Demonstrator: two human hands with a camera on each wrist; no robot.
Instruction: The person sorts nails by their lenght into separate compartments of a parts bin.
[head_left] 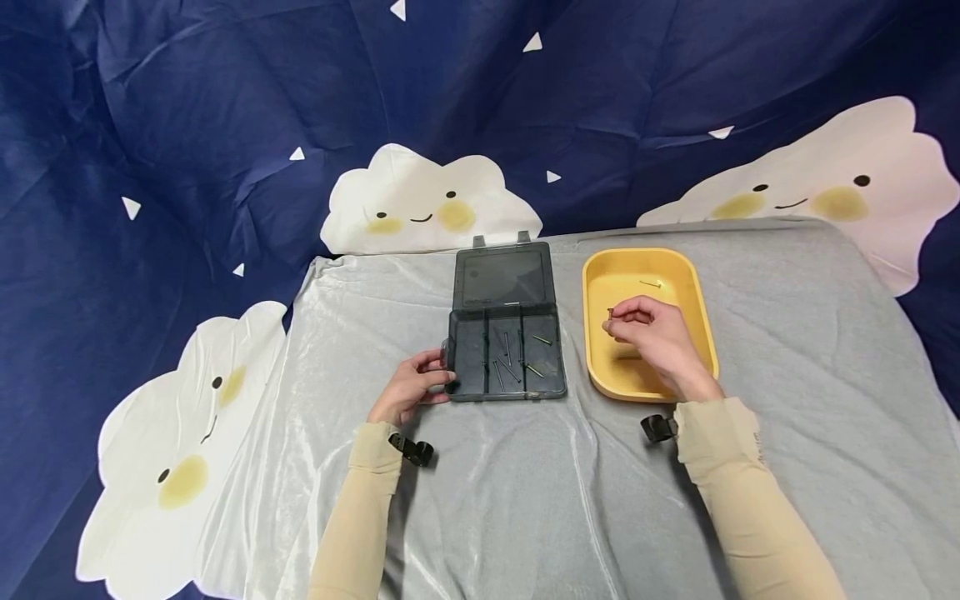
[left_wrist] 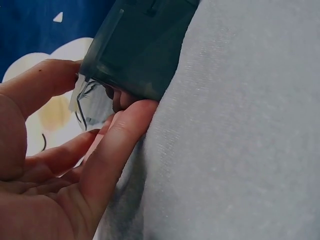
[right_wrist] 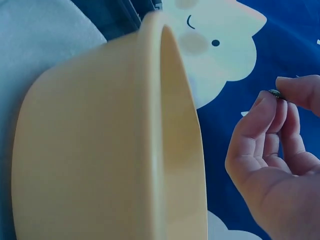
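Observation:
A dark translucent compartment box (head_left: 468,354) lies with its lid (head_left: 504,277) laid back, and two dividers split it. Dark screws (head_left: 507,348) lie in its middle compartment and brassy ones (head_left: 534,370) in the right one. My left hand (head_left: 411,385) grips the box's left edge; in the left wrist view, thumb and fingers meet its corner. Over the yellow tray (head_left: 708,350), my right hand (head_left: 660,337) pinches a small screw (head_left: 611,313) between thumb and fingertips. Only a bit of that screw (right_wrist: 275,93) shows in the right wrist view. Another screw (head_left: 651,284) lies in the tray's far part.
Wrinkled grey cloth (head_left: 510,500) covers the table beneath box and tray. The tray stands a little right of the box, its raised wall (right_wrist: 150,125) large in the right wrist view. Behind hangs a dark blue curtain (head_left: 465,83) with cloud prints.

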